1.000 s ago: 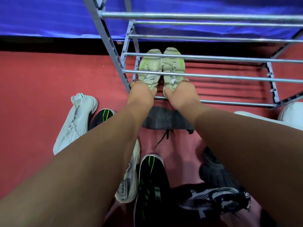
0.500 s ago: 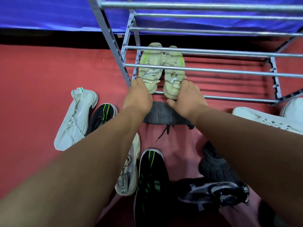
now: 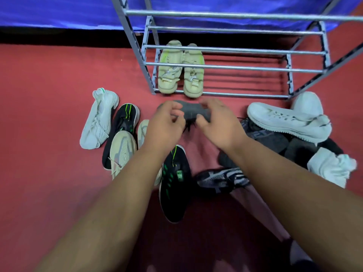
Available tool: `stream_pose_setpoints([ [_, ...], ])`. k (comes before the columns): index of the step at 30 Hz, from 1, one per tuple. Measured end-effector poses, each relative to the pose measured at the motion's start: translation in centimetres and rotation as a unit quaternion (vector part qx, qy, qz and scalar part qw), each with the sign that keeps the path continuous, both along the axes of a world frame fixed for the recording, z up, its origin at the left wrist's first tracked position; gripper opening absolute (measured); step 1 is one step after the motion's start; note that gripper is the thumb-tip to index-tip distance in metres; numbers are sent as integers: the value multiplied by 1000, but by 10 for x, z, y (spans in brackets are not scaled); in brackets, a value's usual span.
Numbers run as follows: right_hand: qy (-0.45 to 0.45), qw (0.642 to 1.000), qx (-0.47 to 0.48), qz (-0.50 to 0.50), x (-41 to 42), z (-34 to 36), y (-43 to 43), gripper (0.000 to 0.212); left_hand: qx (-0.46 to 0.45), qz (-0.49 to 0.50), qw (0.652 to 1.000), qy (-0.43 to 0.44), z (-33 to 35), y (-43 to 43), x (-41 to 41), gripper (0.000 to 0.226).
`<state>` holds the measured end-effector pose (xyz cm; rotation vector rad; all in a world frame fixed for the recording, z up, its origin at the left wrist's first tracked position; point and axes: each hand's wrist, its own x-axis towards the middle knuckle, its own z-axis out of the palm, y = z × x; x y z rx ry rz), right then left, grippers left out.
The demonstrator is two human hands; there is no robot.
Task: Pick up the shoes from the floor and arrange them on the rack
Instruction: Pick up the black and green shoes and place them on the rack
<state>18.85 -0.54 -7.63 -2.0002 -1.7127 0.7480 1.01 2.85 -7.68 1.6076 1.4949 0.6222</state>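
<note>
A pair of pale green shoes (image 3: pixel 169 75) stands side by side at the left end of the metal rack's (image 3: pixel 235 66) lowest shelf. Just in front of the rack a dark grey shoe (image 3: pixel 191 110) lies sideways on the red floor. My left hand (image 3: pixel 167 126) curls around its left end and my right hand (image 3: pixel 218 124) closes over its right end, thumb on top. Both hands are slightly blurred. The rest of the rack's bars are bare.
On the left of the floor lie a white shoe (image 3: pixel 98 122), a black-green shoe (image 3: pixel 125 118) and a beige shoe (image 3: pixel 121 152). Another black-green shoe (image 3: pixel 174 183) and a black-white knit shoe (image 3: pixel 222 178) lie near me. White shoes (image 3: pixel 284 120) and dark shoes (image 3: pixel 275 140) pile at the right.
Both hands have let go of the pale green shoes on the rack and drawn back toward me, coming down onto the dark grey shoe on the floor.
</note>
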Motion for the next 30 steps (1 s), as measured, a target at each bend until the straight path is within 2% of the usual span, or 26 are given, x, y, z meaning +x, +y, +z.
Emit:
stream_pose_setpoints([
  [3, 22, 999, 29, -7, -4, 33, -43, 43, 34, -64, 997, 20, 22, -41, -2, 28],
  [7, 17, 999, 31, 28, 1, 68, -103, 38, 92, -220, 966, 98, 49, -85, -11, 28],
  [12, -36, 998, 11, 40, 21, 104, -171, 32, 87, -263, 951, 134, 84, -123, -13, 28],
  [16, -78, 995, -4, 58, 37, 133, -220, 34, 97, -348, 915, 178, 123, -145, -6, 27],
  [22, -100, 991, -58, 72, 39, 133, -237, 28, 54, -360, 895, 259, 122, -166, -14, 24],
  [30, -50, 993, -108, 22, 24, 86, -198, 40, -10, -320, 904, 282, 70, -142, -16, 23],
])
